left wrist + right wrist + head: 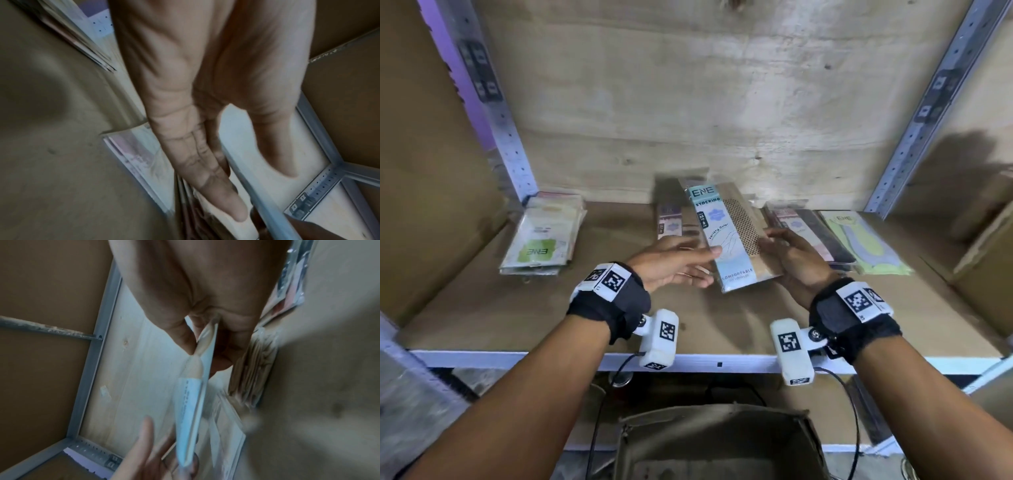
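A light-blue "ENE Stocking" packet [726,240] is held tilted above the cardboard-lined shelf [517,308], its top leaning toward the back wall. My right hand [787,253] pinches its right lower edge; in the right wrist view the thumb and fingers [185,340] clamp the packet [191,410], seen edge-on. My left hand [710,267] reaches to the packet's left edge with straight fingers and the thumb spread. In the left wrist view the packet's edge [265,204] runs between the fingers [216,186] and the thumb, which stands apart from it.
A stack of green-labelled packets [541,236] lies at the back left. Purple packets [669,222] lie behind the held one, and dark, pink and pale-green packets [866,243] lie at the right. Metal uprights [914,137] frame the shelf. An open cardboard box [715,442] sits below.
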